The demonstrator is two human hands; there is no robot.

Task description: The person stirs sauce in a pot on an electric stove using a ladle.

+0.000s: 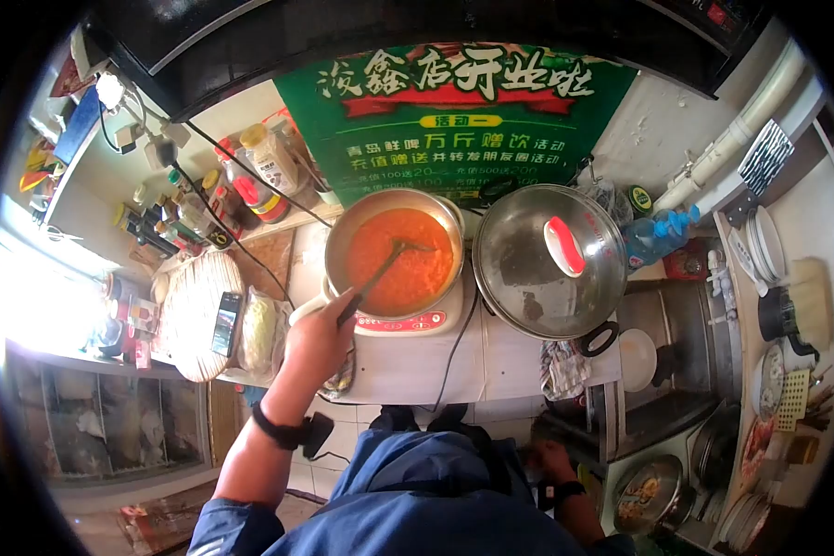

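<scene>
My left hand (320, 345) is closed round the dark handle of a spatula (378, 276). The spatula's far end lies in thick orange-red sauce (403, 269) inside a round metal pan (339, 243). Under the pan is a white cooker with a red control panel (403, 323). My right hand (551, 461) hangs low beside my body, in shadow; I cannot make out its fingers well. Right of the pan stands a wide pan with a glass lid (519, 278) and a red-and-white lid knob (563, 247).
A phone (225, 322) leans on a round slatted board (190, 320) beside a bagged cabbage-like vegetable (260, 334). Sauce bottles (250, 190) line the back left. A cord (454, 357) crosses the counter. At right are a sink (681, 371), a cloth (565, 369) and a metal bowl (649, 491).
</scene>
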